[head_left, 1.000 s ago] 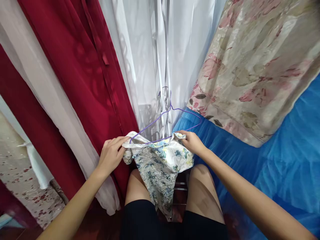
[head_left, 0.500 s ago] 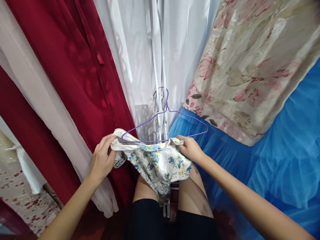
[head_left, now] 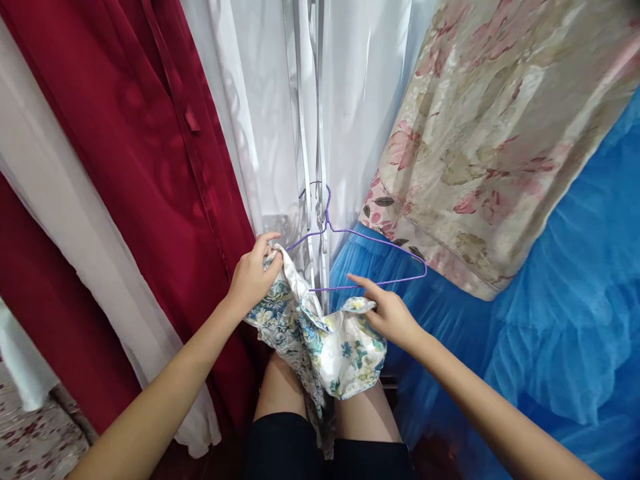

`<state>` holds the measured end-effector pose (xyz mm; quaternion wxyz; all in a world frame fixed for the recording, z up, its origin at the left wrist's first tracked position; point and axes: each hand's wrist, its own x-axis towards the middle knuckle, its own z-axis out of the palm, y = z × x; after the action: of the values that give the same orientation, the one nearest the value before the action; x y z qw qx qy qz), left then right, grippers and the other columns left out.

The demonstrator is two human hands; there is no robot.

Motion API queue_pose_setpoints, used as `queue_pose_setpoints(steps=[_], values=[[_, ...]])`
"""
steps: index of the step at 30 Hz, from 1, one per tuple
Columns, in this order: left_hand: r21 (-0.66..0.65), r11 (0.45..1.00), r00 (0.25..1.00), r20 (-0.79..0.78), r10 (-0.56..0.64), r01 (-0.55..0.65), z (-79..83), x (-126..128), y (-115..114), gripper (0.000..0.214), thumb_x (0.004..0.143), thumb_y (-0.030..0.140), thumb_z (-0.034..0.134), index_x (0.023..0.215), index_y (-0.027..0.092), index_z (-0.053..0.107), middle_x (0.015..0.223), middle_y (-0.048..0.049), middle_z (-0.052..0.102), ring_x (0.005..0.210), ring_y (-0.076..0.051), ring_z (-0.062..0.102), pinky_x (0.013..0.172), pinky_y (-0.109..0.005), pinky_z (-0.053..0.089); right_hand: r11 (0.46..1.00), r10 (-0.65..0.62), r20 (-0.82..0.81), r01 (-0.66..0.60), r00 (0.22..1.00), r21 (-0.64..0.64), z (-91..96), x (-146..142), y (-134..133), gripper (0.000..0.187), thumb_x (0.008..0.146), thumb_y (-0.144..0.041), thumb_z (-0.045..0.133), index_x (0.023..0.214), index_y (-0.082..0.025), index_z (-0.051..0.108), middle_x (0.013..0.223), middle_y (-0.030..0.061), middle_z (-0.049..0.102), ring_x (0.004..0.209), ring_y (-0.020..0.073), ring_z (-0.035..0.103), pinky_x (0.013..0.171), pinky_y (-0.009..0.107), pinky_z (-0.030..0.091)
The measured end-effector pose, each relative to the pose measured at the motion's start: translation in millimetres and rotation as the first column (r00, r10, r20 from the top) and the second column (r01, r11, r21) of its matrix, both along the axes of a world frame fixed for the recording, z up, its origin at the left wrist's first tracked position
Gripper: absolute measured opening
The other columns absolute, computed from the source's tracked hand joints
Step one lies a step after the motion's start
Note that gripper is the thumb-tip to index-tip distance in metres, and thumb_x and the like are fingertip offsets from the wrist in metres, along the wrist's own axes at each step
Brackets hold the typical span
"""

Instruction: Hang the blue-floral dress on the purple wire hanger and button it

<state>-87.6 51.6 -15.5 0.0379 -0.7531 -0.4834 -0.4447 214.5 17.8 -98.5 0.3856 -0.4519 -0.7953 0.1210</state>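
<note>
A white floral garment point(head_left: 350, 353) with blue, green and yellow flowers hangs between my hands above my lap. My left hand point(head_left: 254, 275) pinches its white-lined edge at the left, over the left arm of a purple wire hanger point(head_left: 373, 237). That end of the hanger is hidden by the cloth. My right hand point(head_left: 393, 310) grips the garment's other edge, index finger stretched out just below the hanger's bottom bar. The hanger's right end sticks out bare. Its hook is up by thin white straps or bars point(head_left: 320, 133).
Long red cloth point(head_left: 150, 120) and pale cloth hang at the left. White cloth point(head_left: 360, 87) hangs behind the hanger. On the right are a beige floral garment point(head_left: 480, 153) and ruffled blue tulle point(head_left: 555, 320). My knees and dark shorts point(head_left: 285, 447) are below.
My left hand has moved right and up, drawing the garment's left edge over the hanger's left end. My right index finger has stretched out. The hanger has tilted slightly.
</note>
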Motion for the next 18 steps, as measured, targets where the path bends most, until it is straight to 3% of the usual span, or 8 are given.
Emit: queue_pose_setpoints(steps=[2,4,7,10,13,15,16,18], values=[[0.019,1.000,1.000,0.016,0.009,-0.009,-4.6,-7,3,0.032,0.095,0.031,0.052,0.125,0.022,0.058,0.068,0.0050,0.045,0.061,-0.015,0.049,0.065,-0.025,0.036,0.993,-0.097,-0.065,0.102,0.993,0.065,-2.1,20,-4,0.089,0.077,-0.012,0.057,0.161,-0.022,0.027,0.065,-0.0067,0.058,0.055,0.0170,0.052,0.059,0.027,0.040],[0.029,1.000,1.000,0.020,0.001,-0.001,-8.1,-15,3,0.026,0.095,0.033,0.053,0.118,0.021,0.060,0.065,0.0059,0.041,0.059,-0.014,0.046,0.064,-0.025,0.035,0.963,-0.213,-0.177,0.236,0.961,0.127,0.4,43,-2,0.098,0.080,-0.020,0.064,0.164,-0.018,0.014,0.064,-0.0069,0.057,0.056,0.0172,0.050,0.060,0.028,0.041],[0.023,1.000,1.000,0.008,-0.018,0.018,-8.7,-22,2,0.021,0.095,0.033,0.054,0.111,0.021,0.061,0.064,0.0061,0.042,0.059,-0.014,0.046,0.064,-0.024,0.036,0.941,-0.296,-0.196,0.321,0.935,0.109,17.2,72,9,0.087,0.084,-0.034,0.068,0.160,-0.014,0.031,0.064,-0.0035,0.061,0.056,0.0176,0.051,0.059,0.030,0.042],[0.015,1.000,0.999,0.035,-0.018,0.018,-4.5,-28,3,0.023,0.093,0.034,0.059,0.112,0.022,0.058,0.069,0.0057,0.049,0.064,-0.014,0.051,0.068,-0.024,0.038,0.971,-0.237,-0.121,0.238,0.964,-0.005,45.1,91,20,0.047,0.085,-0.043,0.068,0.121,-0.014,0.073,0.065,0.0019,0.067,0.058,0.0181,0.056,0.056,0.029,0.042],[-0.044,0.997,0.980,0.189,-0.061,0.070,-0.6,-40,7,0.027,0.089,0.039,0.066,0.107,0.021,0.056,0.074,0.0038,0.059,0.069,-0.015,0.056,0.070,-0.025,0.040,0.961,-0.089,-0.206,0.030,0.974,-0.276,67.4,98,21,0.036,0.079,-0.049,0.075,0.086,-0.014,0.078,0.070,0.0053,0.073,0.062,0.0204,0.063,0.057,0.029,0.047],[-0.127,0.977,0.943,0.310,-0.123,0.169,-0.9,-47,11,0.029,0.086,0.045,0.068,0.097,0.019,0.060,0.078,0.0004,0.065,0.072,-0.016,0.059,0.069,-0.025,0.042,0.876,-0.011,-0.352,-0.161,0.936,-0.455,71.2,96,21,0.038,0.077,-0.050,0.078,0.087,-0.013,0.077,0.076,0.0069,0.075,0.068,0.0229,0.069,0.063,0.031,0.053],[-0.168,0.959,0.918,0.365,-0.154,0.227,-2.3,-50,13,0.031,0.085,0.047,0.069,0.094,0.019,0.063,0.081,-0.0017,0.067,0.075,-0.017,0.061,0.069,-0.025,0.044,0.863,-0.027,-0.429,-0.196,0.903,-0.466,69.5,92,21,0.040,0.082,-0.050,0.075,0.090,-0.011,0.077,0.080,0.0084,0.076,0.073,0.0241,0.071,0.067,0.033,0.054],[-0.234,0.915,0.872,0.447,-0.198,0.328,-6.5,-51,16,0.036,0.082,0.051,0.071,0.096,0.018,0.069,0.090,-0.0058,0.072,0.083,-0.021,0.065,0.072,-0.027,0.048,0.932,-0.120,-0.547,-0.095,0.828,-0.349,60.9,79,25,0.041,0.096,-0.046,0.061,0.098,-0.007,0.074,0.089,0.0102,0.075,0.084,0.0251,0.073,0.073,0.036,0.056]])
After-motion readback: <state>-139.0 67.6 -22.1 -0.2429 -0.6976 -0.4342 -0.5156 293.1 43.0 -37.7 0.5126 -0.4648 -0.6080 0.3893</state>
